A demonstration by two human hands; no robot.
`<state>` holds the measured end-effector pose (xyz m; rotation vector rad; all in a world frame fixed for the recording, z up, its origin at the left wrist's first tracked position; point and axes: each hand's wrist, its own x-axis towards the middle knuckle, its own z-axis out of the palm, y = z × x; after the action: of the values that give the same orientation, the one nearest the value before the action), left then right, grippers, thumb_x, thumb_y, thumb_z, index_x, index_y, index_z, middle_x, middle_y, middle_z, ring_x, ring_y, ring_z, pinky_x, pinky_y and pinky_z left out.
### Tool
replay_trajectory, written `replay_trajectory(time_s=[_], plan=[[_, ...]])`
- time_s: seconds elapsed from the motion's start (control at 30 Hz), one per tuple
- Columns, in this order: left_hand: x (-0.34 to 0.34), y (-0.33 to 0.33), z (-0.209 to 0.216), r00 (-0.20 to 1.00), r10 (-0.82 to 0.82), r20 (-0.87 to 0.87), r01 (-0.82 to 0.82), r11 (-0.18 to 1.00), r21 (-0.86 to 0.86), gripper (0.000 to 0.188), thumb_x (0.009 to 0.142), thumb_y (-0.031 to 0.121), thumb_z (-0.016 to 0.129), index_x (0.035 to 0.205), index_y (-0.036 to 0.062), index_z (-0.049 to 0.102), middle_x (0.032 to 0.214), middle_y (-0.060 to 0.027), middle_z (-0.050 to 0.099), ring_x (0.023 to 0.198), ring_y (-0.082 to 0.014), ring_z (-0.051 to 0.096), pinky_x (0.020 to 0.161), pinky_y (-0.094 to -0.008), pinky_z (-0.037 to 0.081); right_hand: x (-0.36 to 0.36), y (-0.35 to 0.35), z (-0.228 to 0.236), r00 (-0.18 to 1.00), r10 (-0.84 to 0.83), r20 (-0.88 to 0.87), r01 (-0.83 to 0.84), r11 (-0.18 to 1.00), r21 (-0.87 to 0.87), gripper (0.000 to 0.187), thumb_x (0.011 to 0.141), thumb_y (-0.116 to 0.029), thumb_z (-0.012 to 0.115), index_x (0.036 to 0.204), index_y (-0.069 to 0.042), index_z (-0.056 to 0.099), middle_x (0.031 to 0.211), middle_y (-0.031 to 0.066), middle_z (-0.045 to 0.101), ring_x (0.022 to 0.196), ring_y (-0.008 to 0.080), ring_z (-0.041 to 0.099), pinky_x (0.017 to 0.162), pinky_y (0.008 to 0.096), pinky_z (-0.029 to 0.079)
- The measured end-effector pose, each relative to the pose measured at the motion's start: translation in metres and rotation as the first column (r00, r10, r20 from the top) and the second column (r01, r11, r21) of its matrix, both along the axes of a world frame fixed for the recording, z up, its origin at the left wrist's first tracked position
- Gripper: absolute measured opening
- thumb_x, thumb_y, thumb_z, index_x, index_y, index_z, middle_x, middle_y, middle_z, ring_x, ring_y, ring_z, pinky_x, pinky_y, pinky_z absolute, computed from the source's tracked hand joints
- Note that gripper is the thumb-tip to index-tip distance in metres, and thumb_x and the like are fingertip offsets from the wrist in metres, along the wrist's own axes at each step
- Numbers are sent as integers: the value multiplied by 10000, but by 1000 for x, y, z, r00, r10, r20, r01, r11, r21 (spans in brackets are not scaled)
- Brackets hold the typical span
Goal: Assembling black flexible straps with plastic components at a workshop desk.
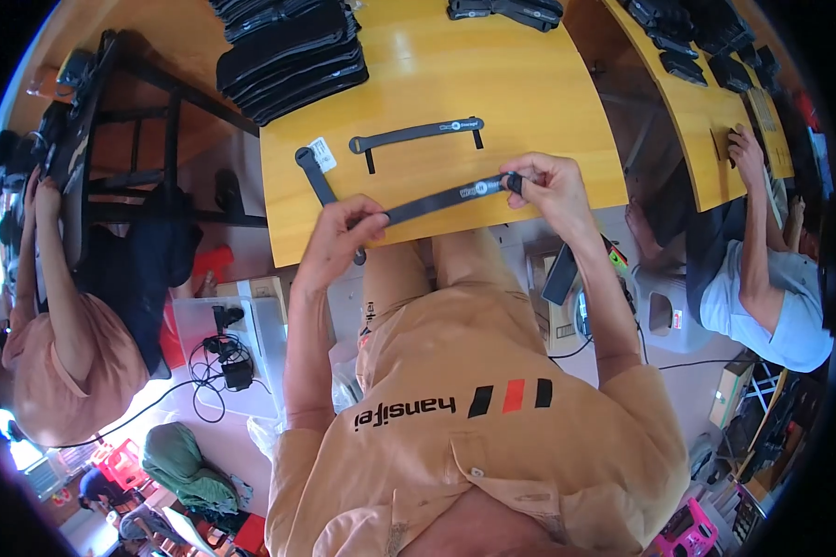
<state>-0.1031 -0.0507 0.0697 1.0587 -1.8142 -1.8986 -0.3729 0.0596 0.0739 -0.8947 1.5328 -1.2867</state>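
**Holding a charcoal strap (441,201) by its two ends**

Pinching the strap's left end between the thumb and fingers of the left hand (348,232); gripping its right end the same way with the right hand (543,186). Holding the hands well apart from each other, both clamped on the strap. Stretching it between them with pale printing upward, slanting up toward the right, at the near edge of a yellow worktop (539,88). Unable to tell how high above the surface.

Facing a second strap (413,136), laid on the worktop farther from the body, with a short black tab (372,161) jutting nearward close to each end. Facing also a third strap (317,176), lying beside a white label (322,156) and partly hidden by the left hand; unable to tell whether touching it. Looking toward a tall stack of black fabric pieces (293,70) at far left and a black bundle (506,11) at the far edge.

Wearing a tan short-sleeved shirt (529,343). Flanked by a co-worker in light blue (771,297) at right.
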Motion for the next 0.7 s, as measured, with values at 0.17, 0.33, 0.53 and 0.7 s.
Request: replay_trajectory(time_s=[0.17,0.33,0.53,0.7], plan=[[-13,-32,-13,976,206,63,-207,978,8,95,839,125,606,821,32,597,668,6,566,587,-48,513,538,-175,409,-1,-29,-28,989,-145,-18,145,989,17,34,781,-3,617,807,18,623,610,25,592,516,58,545,463,180,429],[-30,-54,-36,940,331,79,-327,943,-58,119,821,139,635,814,21,613,636,2,570,524,-50,499,508,-160,407,-6,-51,-48,967,-253,-25,254,966,55,36,780,-20,624,782,14,615,581,25,578,499,58,529,417,180,380],[-33,-67,-46,910,414,-30,-408,906,115,136,802,105,648,850,-21,625,654,-35,599,536,-61,536,489,-176,429,-16,-63,-62,980,-198,11,198,980,19,107,815,-2,500,843,-7,603,653,12,587,558,44,529,444,168,373],[-36,-74,-57,895,444,46,-433,889,-152,132,792,81,653,844,-38,623,654,-25,587,523,-55,506,485,-176,414,-23,-74,-71,980,-197,-30,198,979,39,141,767,54,498,806,9,626,576,2,553,468,45,468,403,195,343]])
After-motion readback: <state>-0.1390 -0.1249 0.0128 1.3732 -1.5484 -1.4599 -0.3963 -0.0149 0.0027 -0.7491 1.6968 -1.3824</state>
